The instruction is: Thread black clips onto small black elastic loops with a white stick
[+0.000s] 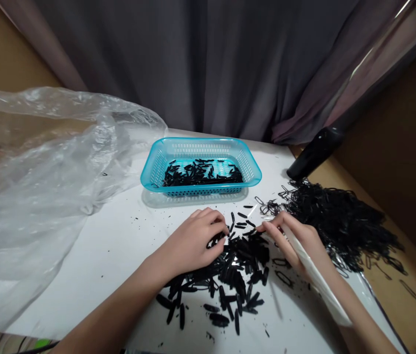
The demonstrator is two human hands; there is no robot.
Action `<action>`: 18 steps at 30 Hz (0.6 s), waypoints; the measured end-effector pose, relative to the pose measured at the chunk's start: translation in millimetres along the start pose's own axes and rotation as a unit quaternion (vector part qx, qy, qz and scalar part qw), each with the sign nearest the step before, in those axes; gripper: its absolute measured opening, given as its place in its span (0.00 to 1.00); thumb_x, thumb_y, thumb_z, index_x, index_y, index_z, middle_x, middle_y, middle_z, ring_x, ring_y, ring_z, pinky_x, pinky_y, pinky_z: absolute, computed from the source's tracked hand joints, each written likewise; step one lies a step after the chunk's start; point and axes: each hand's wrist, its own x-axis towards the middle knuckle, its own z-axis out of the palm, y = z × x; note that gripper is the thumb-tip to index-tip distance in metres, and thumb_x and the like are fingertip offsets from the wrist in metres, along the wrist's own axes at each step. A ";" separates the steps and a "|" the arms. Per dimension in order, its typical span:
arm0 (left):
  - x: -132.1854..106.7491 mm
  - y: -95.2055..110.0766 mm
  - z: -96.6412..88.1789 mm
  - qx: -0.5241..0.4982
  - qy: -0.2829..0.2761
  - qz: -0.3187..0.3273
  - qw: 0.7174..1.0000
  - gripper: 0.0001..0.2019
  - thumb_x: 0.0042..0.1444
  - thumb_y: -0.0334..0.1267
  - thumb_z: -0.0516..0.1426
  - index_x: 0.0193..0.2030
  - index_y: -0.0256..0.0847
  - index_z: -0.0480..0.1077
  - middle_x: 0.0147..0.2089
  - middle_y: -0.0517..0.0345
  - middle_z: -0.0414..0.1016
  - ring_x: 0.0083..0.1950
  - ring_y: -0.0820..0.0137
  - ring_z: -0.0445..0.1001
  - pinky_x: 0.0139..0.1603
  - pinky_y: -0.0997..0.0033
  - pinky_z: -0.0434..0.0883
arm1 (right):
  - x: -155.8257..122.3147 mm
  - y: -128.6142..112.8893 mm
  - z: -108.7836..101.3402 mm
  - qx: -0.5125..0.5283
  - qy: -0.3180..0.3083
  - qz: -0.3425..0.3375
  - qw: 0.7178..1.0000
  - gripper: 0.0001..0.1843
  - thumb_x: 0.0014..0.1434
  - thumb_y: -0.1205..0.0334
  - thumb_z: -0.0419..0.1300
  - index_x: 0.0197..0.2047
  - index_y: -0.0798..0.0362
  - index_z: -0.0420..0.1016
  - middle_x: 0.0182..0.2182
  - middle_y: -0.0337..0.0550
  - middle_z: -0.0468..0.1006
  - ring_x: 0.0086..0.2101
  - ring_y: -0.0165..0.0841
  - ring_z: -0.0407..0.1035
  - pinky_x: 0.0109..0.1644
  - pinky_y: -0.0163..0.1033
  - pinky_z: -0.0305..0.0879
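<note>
My left hand [198, 238] rests at the left side of a pile of small black oblong pieces [243, 258]. Its fingers curl toward the thumb, and black pieces show in the gap between them. What the fingertips grip cannot be made out. On the right side of the pile, my right hand [300, 241] is closed around a long, flat white tool [318, 280]. The tool slants back along the wrist, and its working end is too blurred to identify. My right fingertips touch the edge of the pile.
Behind the pile stands a blue perforated plastic basket [200, 188] with black pieces inside. A heap of thin black loops [337, 221] lies at right, beside a black cylindrical object [314, 152]. Clear plastic sheeting [45, 196] covers the left side of the white tabletop [93, 260]. A grey curtain [178, 64] hangs behind.
</note>
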 end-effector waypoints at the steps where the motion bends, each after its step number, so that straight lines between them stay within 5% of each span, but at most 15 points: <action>1: -0.9 1.4 0.0 -0.008 -0.005 0.012 1.000 0.07 0.60 0.32 0.56 0.43 0.43 0.73 0.48 0.55 0.73 0.52 0.61 0.70 0.56 0.59 0.65 | 0.0 0.4 0.1 -0.010 -0.005 -0.005 1.000 0.17 0.68 0.48 0.53 0.33 0.49 0.70 0.25 0.39 0.78 0.22 0.31 0.67 0.29 0.35 0.61; 7: -1.8 6.3 -4.4 -0.026 -0.018 0.031 0.999 0.05 0.54 0.28 0.56 0.31 0.42 0.69 0.49 0.56 0.72 0.55 0.61 0.68 0.58 0.58 0.62 | -0.3 -1.8 0.1 -0.043 -0.032 0.001 0.999 0.17 0.68 0.49 0.52 0.30 0.48 0.63 0.21 0.33 0.66 0.21 0.30 0.60 0.28 0.35 0.57; 11: -0.8 4.8 -8.4 -0.011 -0.018 0.016 1.000 0.05 0.51 0.29 0.57 0.28 0.41 0.65 0.43 0.56 0.72 0.48 0.62 0.70 0.54 0.58 0.65 | 0.6 4.8 -6.9 -0.035 -0.055 0.005 0.998 0.15 0.68 0.50 0.53 0.32 0.48 0.59 0.29 0.37 0.73 0.26 0.31 0.65 0.32 0.36 0.61; 13: -0.9 4.2 -9.2 -0.014 -0.023 0.005 1.000 0.04 0.53 0.35 0.60 0.34 0.42 0.68 0.45 0.54 0.73 0.49 0.60 0.71 0.53 0.57 0.66 | 0.2 9.6 -12.1 -0.009 -0.065 0.019 0.998 0.13 0.67 0.50 0.55 0.35 0.47 0.57 0.36 0.40 0.77 0.29 0.32 0.68 0.34 0.37 0.64; 18: -2.8 7.7 -0.8 -0.033 -0.053 0.043 0.997 0.41 0.47 0.60 0.66 0.66 0.49 0.61 0.70 0.48 0.61 0.68 0.47 0.59 0.65 0.44 0.61 | -2.2 14.8 -23.9 -0.010 -0.130 0.027 0.991 0.15 0.65 0.48 0.56 0.35 0.46 0.55 0.34 0.38 0.76 0.29 0.33 0.66 0.33 0.37 0.64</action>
